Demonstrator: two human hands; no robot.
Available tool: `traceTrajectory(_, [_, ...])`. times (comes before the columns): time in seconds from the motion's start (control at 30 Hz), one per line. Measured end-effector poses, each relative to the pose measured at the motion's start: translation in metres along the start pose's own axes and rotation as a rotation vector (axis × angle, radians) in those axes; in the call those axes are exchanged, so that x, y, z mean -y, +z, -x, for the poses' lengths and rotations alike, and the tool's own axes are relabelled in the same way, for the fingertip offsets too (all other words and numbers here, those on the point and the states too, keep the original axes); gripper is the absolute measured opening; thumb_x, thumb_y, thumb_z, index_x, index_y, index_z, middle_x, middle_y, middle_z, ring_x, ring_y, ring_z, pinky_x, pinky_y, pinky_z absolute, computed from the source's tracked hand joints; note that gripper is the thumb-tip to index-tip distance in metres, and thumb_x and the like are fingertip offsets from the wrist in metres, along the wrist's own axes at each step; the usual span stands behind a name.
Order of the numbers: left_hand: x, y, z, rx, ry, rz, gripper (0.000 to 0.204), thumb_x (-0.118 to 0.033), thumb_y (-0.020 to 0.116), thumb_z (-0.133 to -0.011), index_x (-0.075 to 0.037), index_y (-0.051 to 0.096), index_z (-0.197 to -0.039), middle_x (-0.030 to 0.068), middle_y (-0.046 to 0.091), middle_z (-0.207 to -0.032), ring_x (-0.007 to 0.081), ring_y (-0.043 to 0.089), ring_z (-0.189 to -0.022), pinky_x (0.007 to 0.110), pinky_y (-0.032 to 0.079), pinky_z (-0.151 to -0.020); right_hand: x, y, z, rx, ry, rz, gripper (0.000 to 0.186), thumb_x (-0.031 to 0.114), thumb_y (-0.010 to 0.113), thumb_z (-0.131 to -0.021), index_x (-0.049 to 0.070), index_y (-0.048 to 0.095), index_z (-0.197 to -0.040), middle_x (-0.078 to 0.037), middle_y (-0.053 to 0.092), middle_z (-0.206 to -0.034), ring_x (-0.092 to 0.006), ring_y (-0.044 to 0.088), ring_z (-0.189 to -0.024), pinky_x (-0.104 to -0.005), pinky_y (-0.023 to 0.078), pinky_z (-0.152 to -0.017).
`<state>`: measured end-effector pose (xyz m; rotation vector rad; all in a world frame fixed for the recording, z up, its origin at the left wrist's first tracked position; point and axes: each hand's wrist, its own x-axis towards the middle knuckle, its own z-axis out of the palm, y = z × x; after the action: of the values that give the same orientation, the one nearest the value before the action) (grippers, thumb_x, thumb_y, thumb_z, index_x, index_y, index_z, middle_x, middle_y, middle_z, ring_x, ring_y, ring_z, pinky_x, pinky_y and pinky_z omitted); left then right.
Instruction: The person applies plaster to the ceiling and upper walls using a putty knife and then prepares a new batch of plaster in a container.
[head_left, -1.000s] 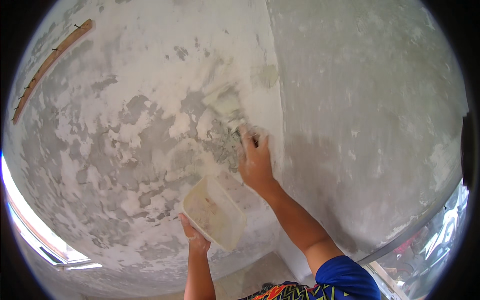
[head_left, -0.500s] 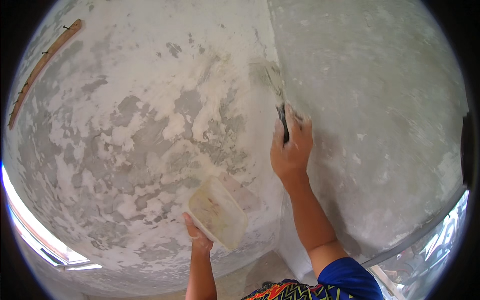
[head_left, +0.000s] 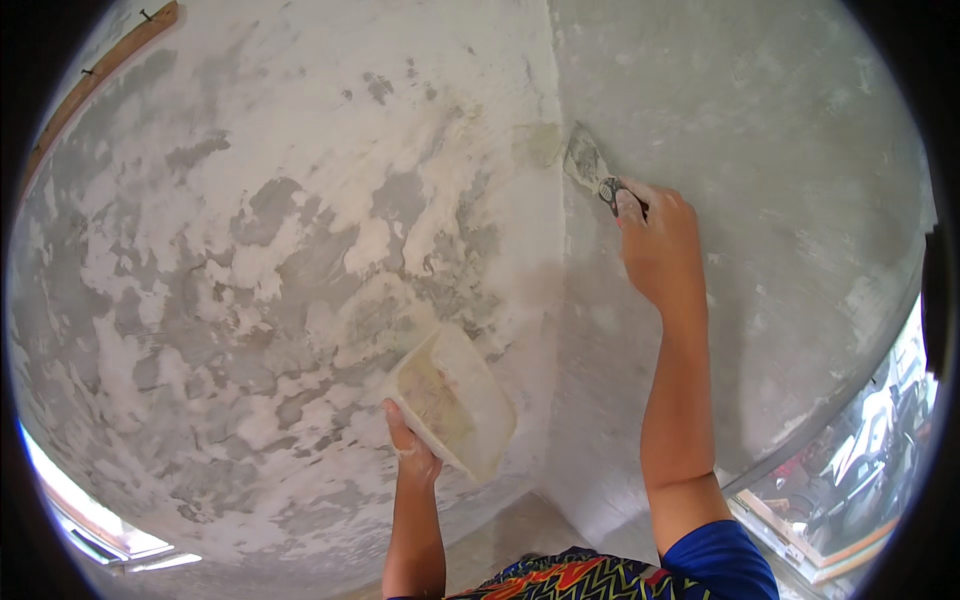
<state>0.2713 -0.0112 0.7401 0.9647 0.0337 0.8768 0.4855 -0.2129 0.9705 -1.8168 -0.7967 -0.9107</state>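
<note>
In my right hand [head_left: 662,240] is a putty knife [head_left: 586,160], gripped by its dark handle. Its blade, smeared with pale filler, lies at the right wall [head_left: 800,230], just beside the inner corner. I cannot tell whether the blade touches the surface. Lower down, my left hand [head_left: 412,440] holds a translucent plastic tub [head_left: 492,385] by its side, the thumb over the rim and the other fingers hidden beneath. The tub is tilted, with pale smears inside. Behind it, the left wall [head_left: 230,300] is patchy with white filler over grey.
A wooden strip with nails [head_left: 110,55] is fixed on the left wall at upper left. Bright openings show at lower left [head_left: 110,530] and lower right, where a wooden frame [head_left: 850,550] edges cluttered things. A dark object [head_left: 935,300] sits at the far right rim.
The putty knife has passed from the left side of the corner to the right wall, its blade turned. A damp-looking patch shows left of the corner. The tub has shifted slightly in view.
</note>
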Motion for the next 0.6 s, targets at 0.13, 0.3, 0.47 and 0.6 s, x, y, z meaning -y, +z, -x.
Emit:
traceTrajectory(0.13, [0.001,-0.004,-0.002,0.012,-0.073,0.051,0.088,-0.078,0.04,-0.1,-0.009,0.045,-0.155,0.011,0.061,-0.139,0.0267,0.06,-0.125,0.045,0.05,-0.106,0.016,-0.01,-0.023,0.132,0.01,0.068,0.026,0.014,0.057,-0.098,-0.01,0.069,-0.096,-0.028,0.063,-0.084,-0.0388,0.061,-0.077,-0.046,0.048,-0.074])
traceTrajectory(0.3, [-0.014,-0.01,0.001,0.112,-0.128,0.114,0.087,-0.077,0.04,-0.101,-0.009,0.045,-0.155,0.0109,0.061,-0.14,0.0266,0.06,-0.126,0.045,0.049,-0.107,0.029,-0.013,-0.051,0.191,0.044,0.147,0.03,0.013,0.059,-0.094,-0.012,0.062,-0.077,-0.03,0.064,-0.08,-0.0463,0.063,-0.072,-0.0515,0.048,-0.069])
traceTrajectory(0.47, [-0.03,-0.009,0.003,0.117,-0.149,0.079,0.088,-0.077,0.043,-0.1,-0.009,0.045,-0.155,0.0097,0.061,-0.139,0.026,0.06,-0.126,0.044,0.05,-0.107,0.045,-0.018,-0.068,0.511,0.487,-0.161,0.021,0.013,0.064,-0.094,0.0,0.061,-0.078,-0.006,0.055,-0.072,-0.0162,0.049,-0.055,-0.0342,0.037,-0.051])
traceTrajectory(0.6, [-0.029,-0.022,0.006,0.156,-0.173,0.121,0.089,-0.078,0.046,-0.099,-0.009,0.045,-0.155,0.0091,0.06,-0.14,0.026,0.059,-0.126,0.045,0.05,-0.107,0.067,-0.015,-0.076,0.518,0.534,-0.179,0.019,0.012,0.066,-0.092,-0.002,0.062,-0.079,-0.009,0.057,-0.073,-0.0158,0.049,-0.055,-0.0328,0.034,-0.048])
